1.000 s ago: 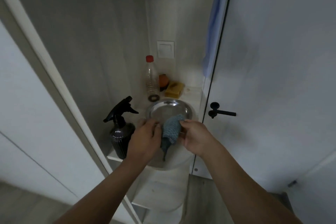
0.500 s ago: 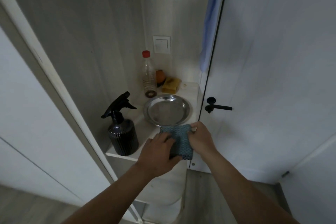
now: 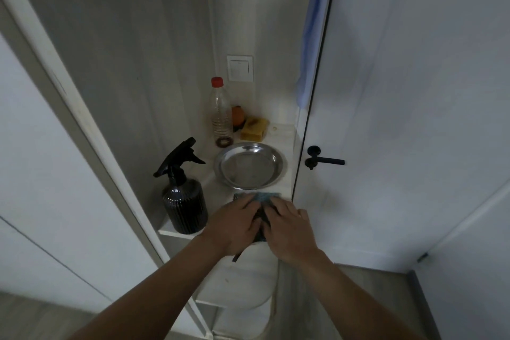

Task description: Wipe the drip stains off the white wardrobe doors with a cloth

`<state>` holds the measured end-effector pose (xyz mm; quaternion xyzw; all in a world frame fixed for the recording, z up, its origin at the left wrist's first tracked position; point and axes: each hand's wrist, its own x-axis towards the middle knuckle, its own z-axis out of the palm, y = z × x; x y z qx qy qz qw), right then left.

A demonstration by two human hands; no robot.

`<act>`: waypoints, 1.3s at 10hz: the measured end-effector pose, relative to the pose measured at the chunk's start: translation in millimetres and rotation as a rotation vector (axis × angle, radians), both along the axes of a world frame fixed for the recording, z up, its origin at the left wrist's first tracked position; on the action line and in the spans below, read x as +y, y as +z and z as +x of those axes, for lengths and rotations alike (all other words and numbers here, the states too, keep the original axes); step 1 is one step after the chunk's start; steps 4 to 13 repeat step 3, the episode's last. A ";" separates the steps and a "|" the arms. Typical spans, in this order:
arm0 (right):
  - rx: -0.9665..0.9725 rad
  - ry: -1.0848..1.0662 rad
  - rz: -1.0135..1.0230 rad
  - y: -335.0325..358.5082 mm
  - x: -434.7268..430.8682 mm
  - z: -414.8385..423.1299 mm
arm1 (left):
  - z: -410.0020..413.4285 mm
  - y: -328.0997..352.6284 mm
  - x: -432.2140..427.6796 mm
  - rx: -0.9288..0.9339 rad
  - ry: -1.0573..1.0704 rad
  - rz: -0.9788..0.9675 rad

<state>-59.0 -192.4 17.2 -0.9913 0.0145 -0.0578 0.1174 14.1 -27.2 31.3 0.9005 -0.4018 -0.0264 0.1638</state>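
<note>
I'm watching the left hand point(image 3: 234, 225) and right hand point(image 3: 289, 232) pressing side by side on the blue cloth point(image 3: 265, 197), fingers seemingly lying flat, not gripping. The blue cloth is sitting at six o'clock from the steel plate point(image 3: 218, 167) and three o'clock from the spray bottle point(image 3: 185, 207).

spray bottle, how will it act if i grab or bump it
The spray bottle looks rigid; its ribbed body should probably give a decent grip. The wide base suggests it stands steady, though the trigger head may make it top-heavy. It stands at the shelf front edge, so a push might send it off.
</note>
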 end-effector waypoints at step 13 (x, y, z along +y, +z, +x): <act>0.128 -0.129 0.078 0.3 21.4 1.0 | 16.3 -17.1 -2.3 0.027 -0.024 0.088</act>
